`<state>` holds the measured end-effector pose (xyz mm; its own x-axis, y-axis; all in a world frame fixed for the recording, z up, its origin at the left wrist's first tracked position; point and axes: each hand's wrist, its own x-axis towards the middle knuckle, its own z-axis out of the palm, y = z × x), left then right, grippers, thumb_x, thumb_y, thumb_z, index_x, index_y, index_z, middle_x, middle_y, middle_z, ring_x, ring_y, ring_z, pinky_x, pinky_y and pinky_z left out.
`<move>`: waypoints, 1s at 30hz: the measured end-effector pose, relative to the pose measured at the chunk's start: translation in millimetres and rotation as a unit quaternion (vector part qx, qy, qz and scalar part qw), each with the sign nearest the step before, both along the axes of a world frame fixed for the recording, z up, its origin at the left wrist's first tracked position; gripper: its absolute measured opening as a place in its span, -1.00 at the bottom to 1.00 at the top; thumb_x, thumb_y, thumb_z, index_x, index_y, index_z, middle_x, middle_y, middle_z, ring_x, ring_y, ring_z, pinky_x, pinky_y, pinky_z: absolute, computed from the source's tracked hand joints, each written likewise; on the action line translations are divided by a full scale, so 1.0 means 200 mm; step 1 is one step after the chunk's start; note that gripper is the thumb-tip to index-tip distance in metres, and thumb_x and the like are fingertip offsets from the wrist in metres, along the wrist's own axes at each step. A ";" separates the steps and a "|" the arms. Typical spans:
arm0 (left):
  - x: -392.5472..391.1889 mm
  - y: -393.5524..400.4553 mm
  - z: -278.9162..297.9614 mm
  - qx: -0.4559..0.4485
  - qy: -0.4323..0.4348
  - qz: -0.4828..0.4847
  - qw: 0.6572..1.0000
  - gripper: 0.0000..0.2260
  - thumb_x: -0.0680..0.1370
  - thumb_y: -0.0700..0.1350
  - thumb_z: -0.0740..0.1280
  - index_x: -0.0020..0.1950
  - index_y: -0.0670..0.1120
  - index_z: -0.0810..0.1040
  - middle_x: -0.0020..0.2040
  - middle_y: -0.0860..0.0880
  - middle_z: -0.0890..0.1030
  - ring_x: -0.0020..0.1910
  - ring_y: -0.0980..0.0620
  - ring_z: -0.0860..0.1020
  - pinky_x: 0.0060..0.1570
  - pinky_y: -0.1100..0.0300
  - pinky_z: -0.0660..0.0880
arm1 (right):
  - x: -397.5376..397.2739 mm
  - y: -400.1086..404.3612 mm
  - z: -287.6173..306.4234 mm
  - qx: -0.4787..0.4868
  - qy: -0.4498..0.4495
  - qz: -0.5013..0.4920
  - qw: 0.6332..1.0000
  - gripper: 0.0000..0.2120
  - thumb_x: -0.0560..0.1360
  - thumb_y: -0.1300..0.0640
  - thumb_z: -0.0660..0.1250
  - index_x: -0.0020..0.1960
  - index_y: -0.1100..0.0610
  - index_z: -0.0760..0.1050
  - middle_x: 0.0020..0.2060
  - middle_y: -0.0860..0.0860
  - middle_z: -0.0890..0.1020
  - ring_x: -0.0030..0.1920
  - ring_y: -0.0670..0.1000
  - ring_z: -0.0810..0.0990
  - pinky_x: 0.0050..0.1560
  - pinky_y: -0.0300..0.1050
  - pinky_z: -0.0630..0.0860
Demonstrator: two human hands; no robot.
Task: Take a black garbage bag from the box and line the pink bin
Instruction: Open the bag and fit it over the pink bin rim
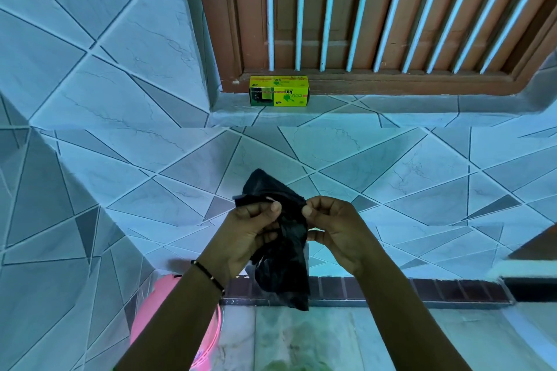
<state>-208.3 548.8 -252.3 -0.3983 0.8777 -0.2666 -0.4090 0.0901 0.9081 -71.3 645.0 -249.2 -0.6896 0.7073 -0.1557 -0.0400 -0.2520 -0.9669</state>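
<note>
Where box point(279, 91) sits: tiled ledge point(391, 105) (window-side).

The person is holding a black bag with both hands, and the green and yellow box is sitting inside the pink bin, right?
Not quite. The head view shows the green and yellow box on the tiled window ledge. Both hands do hold the black bag.

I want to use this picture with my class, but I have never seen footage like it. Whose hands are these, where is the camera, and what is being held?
There is no machine here: a person wears a camera on the head, looking down at their own two hands. The left hand and right hand both pinch a crumpled black garbage bag, apparently working it open. The green and yellow box sits on the tiled window ledge above. The pink bin shows partly behind the left forearm, which wears a beaded bracelet. The bin is not yet lined.
</note>
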 end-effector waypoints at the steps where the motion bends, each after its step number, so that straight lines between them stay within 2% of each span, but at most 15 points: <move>1: -0.02 0.00 -0.01 0.000 -0.020 0.021 1.000 -0.91 0.49 -0.17 0.31 -0.20 -0.10 0.59 -0.34 0.04 0.68 -0.33 0.12 0.61 -0.30 0.32 0.58 | 0.01 0.02 0.00 -0.018 0.002 -0.013 1.000 -0.84 0.50 0.31 0.28 -0.25 0.18 0.50 -0.38 0.04 0.56 -0.39 -0.02 0.55 -0.36 -0.19 0.54; 5: -0.08 -0.01 -0.02 0.030 -0.137 0.069 0.988 -0.84 0.58 -0.23 0.17 -0.08 -0.18 0.54 -0.29 -0.07 0.70 -0.31 0.06 0.68 -0.24 0.22 0.64 | 0.05 0.07 -0.02 -0.169 0.056 -0.068 0.982 -0.83 0.53 0.31 0.20 -0.23 0.21 0.44 -0.31 0.14 0.57 -0.43 0.02 0.61 -0.37 -0.13 0.59; 9: -0.09 -0.01 -0.02 0.053 -0.261 0.111 0.957 -0.69 0.61 -0.20 0.12 -0.17 -0.24 0.62 -0.31 -0.14 0.70 -0.34 0.01 0.69 -0.35 0.15 0.64 | 0.06 0.11 -0.09 -0.365 0.118 -0.142 0.912 -0.86 0.54 0.29 0.19 -0.16 0.27 0.47 -0.43 0.15 0.64 -0.46 0.07 0.63 -0.35 -0.02 0.63; 10: -0.11 -0.01 -0.02 0.059 -0.280 0.121 0.951 -0.61 0.61 -0.19 0.12 -0.26 -0.24 0.65 -0.32 -0.14 0.70 -0.35 0.01 0.69 -0.40 0.16 0.63 | 0.06 0.11 -0.10 -0.379 0.125 -0.156 0.903 -0.95 0.47 0.32 0.27 -0.16 0.27 0.47 -0.44 0.14 0.63 -0.47 0.07 0.62 -0.35 -0.04 0.61; 12: -0.14 -0.02 -0.05 0.069 -0.291 0.132 0.945 -0.53 0.62 -0.18 0.10 -0.35 -0.24 0.68 -0.31 -0.14 0.70 -0.34 0.00 0.69 -0.42 0.18 0.61 | 0.07 0.11 -0.10 -0.366 0.148 -0.172 0.902 -0.77 0.17 0.41 0.42 -0.18 0.30 0.51 -0.40 0.17 0.63 -0.47 0.10 0.61 -0.40 -0.09 0.60; 14: -0.17 -0.04 -0.06 0.068 -0.274 0.138 0.949 -0.54 0.60 -0.18 0.09 -0.33 -0.23 0.68 -0.30 -0.14 0.71 -0.33 -0.02 0.69 -0.39 0.17 0.62 | 0.10 0.11 -0.07 -0.353 0.155 -0.162 0.908 -0.72 0.06 0.45 0.35 -0.23 0.38 0.56 -0.37 0.22 0.66 -0.45 0.13 0.65 -0.47 -0.09 0.60; 15: -0.19 -0.05 -0.07 0.063 -0.266 0.142 0.951 -0.56 0.60 -0.18 0.09 -0.32 -0.22 0.68 -0.31 -0.13 0.70 -0.34 -0.03 0.68 -0.39 0.16 0.62 | 0.11 0.11 -0.05 -0.344 0.139 -0.170 0.913 -0.84 0.17 0.48 0.29 -0.26 0.39 0.56 -0.41 0.22 0.66 -0.48 0.11 0.65 -0.51 -0.10 0.59; 17: -0.22 -0.07 -0.09 0.053 -0.256 0.163 0.951 -0.60 0.60 -0.18 0.10 -0.28 -0.20 0.66 -0.34 -0.11 0.69 -0.37 -0.02 0.68 -0.41 0.17 0.62 | 0.13 0.14 -0.05 -0.337 0.126 -0.204 0.910 -0.61 0.50 0.40 0.10 -0.38 0.37 0.59 -0.47 0.18 0.65 -0.49 0.08 0.65 -0.54 -0.14 0.57; 19: -0.25 -0.09 -0.11 0.048 -0.246 0.185 0.950 -0.57 0.61 -0.18 0.09 -0.30 -0.17 0.68 -0.34 -0.09 0.70 -0.37 0.01 0.68 -0.40 0.17 0.62 | 0.14 0.16 -0.07 -0.327 0.146 -0.235 0.904 -0.55 0.58 0.31 0.04 -0.32 0.33 0.61 -0.35 0.18 0.65 -0.34 0.10 0.66 -0.43 -0.14 0.61; 21: -0.28 -0.12 -0.13 0.033 -0.220 0.204 0.953 -0.55 0.61 -0.16 0.10 -0.31 -0.14 0.70 -0.31 -0.06 0.71 -0.31 0.01 0.68 -0.35 0.17 0.63 | 0.15 0.18 -0.07 -0.326 0.169 -0.262 0.893 -0.70 0.60 0.28 0.05 -0.16 0.29 0.51 -0.25 0.15 0.60 -0.23 0.05 0.59 -0.35 -0.19 0.60; 23: -0.29 -0.14 -0.13 -0.005 -0.148 0.230 0.962 -0.69 0.58 -0.19 0.17 -0.20 -0.12 0.67 -0.30 -0.05 0.70 -0.26 -0.02 0.65 -0.39 0.23 0.61 | 0.16 0.19 -0.09 -0.309 0.177 -0.273 0.894 -0.76 0.61 0.22 0.08 -0.11 0.26 0.47 -0.27 0.13 0.62 -0.27 0.02 0.60 -0.34 -0.20 0.59; 25: -0.28 -0.15 -0.12 -0.055 -0.024 0.252 0.966 -0.86 0.55 -0.25 0.22 -0.07 -0.09 0.55 -0.26 -0.09 0.62 -0.26 -0.02 0.56 -0.45 0.29 0.54 | 0.16 0.20 -0.10 -0.236 0.155 -0.247 0.927 -0.81 0.58 0.20 0.14 -0.10 0.25 0.47 -0.26 0.14 0.63 -0.26 0.06 0.61 -0.29 -0.14 0.60; 26: -0.28 -0.15 -0.11 -0.064 0.037 0.249 0.966 -0.86 0.55 -0.27 0.23 -0.06 -0.06 0.51 -0.24 -0.12 0.59 -0.27 -0.04 0.53 -0.43 0.27 0.52 | 0.15 0.19 -0.09 -0.188 0.146 -0.216 0.947 -0.86 0.53 0.15 0.23 -0.11 0.22 0.47 -0.26 0.13 0.62 -0.24 0.08 0.60 -0.27 -0.11 0.58; 28: -0.27 -0.13 -0.08 -0.052 0.156 0.219 0.962 -0.78 0.54 -0.32 0.20 -0.16 -0.03 0.52 -0.24 -0.12 0.60 -0.29 -0.04 0.54 -0.38 0.28 0.50 | 0.14 0.17 -0.06 -0.099 0.106 -0.115 0.983 -0.68 0.34 -0.07 0.44 -0.08 0.12 0.46 -0.24 0.15 0.54 -0.20 0.11 0.51 -0.19 -0.05 0.48; 30: -0.28 -0.11 -0.05 -0.053 0.254 0.194 0.946 -0.70 0.53 -0.35 0.15 -0.24 -0.04 0.55 -0.24 -0.05 0.63 -0.27 0.03 0.58 -0.29 0.30 0.52 | 0.13 0.15 -0.03 -0.010 0.005 0.011 1.000 -0.58 0.32 -0.21 0.42 0.09 -0.06 0.45 -0.12 0.18 0.51 -0.10 0.11 0.50 -0.05 0.01 0.43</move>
<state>-263.4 527.8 -261.7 -0.7858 0.6177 -0.0316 0.0574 0.1237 0.9907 -45.0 675.6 -255.4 -0.7067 0.6885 -0.1629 -0.0436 -0.2722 -0.9613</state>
